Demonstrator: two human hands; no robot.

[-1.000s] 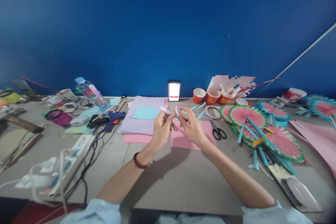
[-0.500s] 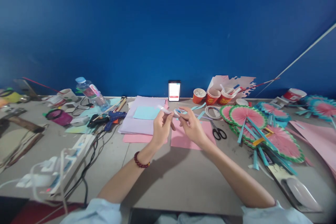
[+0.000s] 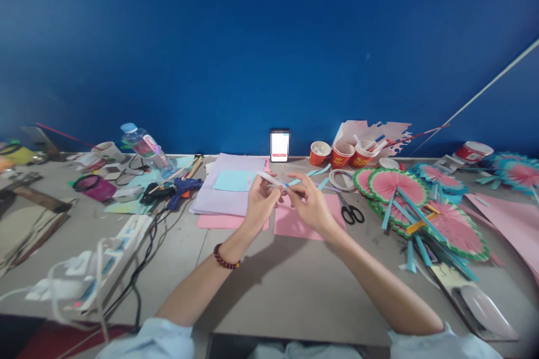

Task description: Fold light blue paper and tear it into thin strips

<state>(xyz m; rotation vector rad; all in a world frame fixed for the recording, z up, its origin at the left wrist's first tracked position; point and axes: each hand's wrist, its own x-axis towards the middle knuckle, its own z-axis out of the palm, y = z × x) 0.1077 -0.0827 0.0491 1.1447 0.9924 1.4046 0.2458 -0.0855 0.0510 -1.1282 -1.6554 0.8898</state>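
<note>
Both hands are raised over the sheets of paper at mid-table, fingertips nearly meeting. My left hand (image 3: 261,202), with a beaded bracelet on its wrist, pinches a slender white piece (image 3: 268,178) that slants down toward the right. A spot of blue shows at that piece's right end, by the fingertips; its exact kind is unclear. My right hand (image 3: 310,202) is closed around that same end, thumb and fingers pinched together, and partly hides it. Under the right hand lies a pink sheet (image 3: 298,227). Beside the left hand are a light blue sheet (image 3: 233,180) and a lilac sheet (image 3: 210,199).
Black scissors (image 3: 352,214) and a tape roll (image 3: 342,179) lie to the right, near paper fans (image 3: 398,188). Behind stand paper cups (image 3: 320,154) and a phone (image 3: 279,147). Leftward are a blue glue gun (image 3: 181,190), a bottle (image 3: 147,148) and a power strip (image 3: 113,269).
My hands have come slightly closer together. The white piece, apart from the blue-and-white bit at the right fingertips before, now reaches across to the right hand.
</note>
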